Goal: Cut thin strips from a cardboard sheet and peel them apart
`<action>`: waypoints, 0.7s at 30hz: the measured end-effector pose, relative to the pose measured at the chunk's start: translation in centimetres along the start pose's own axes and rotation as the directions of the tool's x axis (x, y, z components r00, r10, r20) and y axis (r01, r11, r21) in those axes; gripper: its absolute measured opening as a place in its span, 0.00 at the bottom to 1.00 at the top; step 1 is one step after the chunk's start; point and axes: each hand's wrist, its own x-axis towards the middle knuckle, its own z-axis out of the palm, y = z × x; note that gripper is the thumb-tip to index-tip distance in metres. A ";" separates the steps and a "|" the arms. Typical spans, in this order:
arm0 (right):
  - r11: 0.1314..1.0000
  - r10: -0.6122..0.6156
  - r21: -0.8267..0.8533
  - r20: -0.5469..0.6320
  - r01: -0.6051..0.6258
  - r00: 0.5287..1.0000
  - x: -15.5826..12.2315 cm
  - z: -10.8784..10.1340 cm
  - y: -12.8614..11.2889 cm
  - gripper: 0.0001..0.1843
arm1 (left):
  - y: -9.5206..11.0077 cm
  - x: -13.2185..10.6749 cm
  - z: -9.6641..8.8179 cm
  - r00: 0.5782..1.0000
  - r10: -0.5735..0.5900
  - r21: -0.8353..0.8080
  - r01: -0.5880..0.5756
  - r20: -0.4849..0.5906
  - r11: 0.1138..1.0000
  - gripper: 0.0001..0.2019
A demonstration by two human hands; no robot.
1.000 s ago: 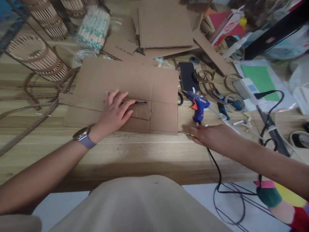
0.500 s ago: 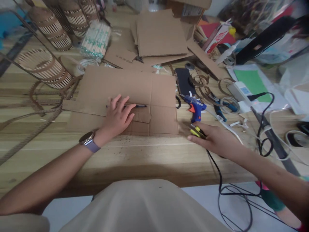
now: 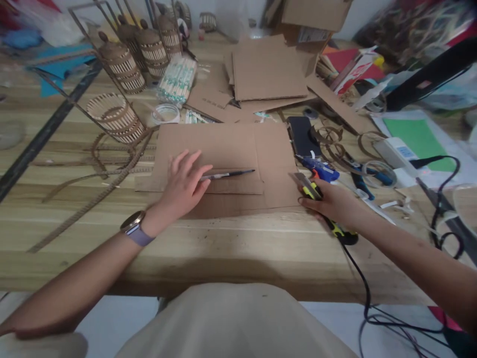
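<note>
My left hand lies on a flat brown cardboard sheet with its fingers spread. A dark pen rests on the cardboard, its near end at the thumb and index finger. Under that hand a narrower cardboard strip lies along the sheet's front part. My right hand is closed around a yellow-and-black utility knife, its blade out and pointing up-left over the sheet's right edge. Just beyond the knife sits a blue glue gun, partly hidden by the right hand.
A phone, cane rings and blue-handled pliers lie to the right. Woven baskets, a tape roll and wrapped sticks stand back left. Stacked cardboard is behind. A black cable hangs off the front edge.
The view has shifted left. My right hand has brought the knife from beside the sheet to over its right edge. The strip now lies straighter, and more of the pen shows right of my left hand.
</note>
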 end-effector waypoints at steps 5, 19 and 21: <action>0.896 0.024 -0.441 -0.045 -0.042 0.999 -1.1 -1.5 -2.3 0.15 | -0.8 -2.3 -1.9 0.996 0.019 0.063 -0.024 0.085 0.998 0.15; 0.596 -0.545 -0.476 0.351 0.647 0.761 0.1 3.8 -16.7 0.13 | -1.7 -3.5 0.2 0.974 0.083 0.036 -0.092 0.212 0.995 0.27; 0.564 -0.554 -0.489 0.373 0.666 0.744 0.5 4.1 -17.3 0.13 | -1.6 -3.6 0.3 0.973 0.083 0.038 -0.093 0.215 0.995 0.28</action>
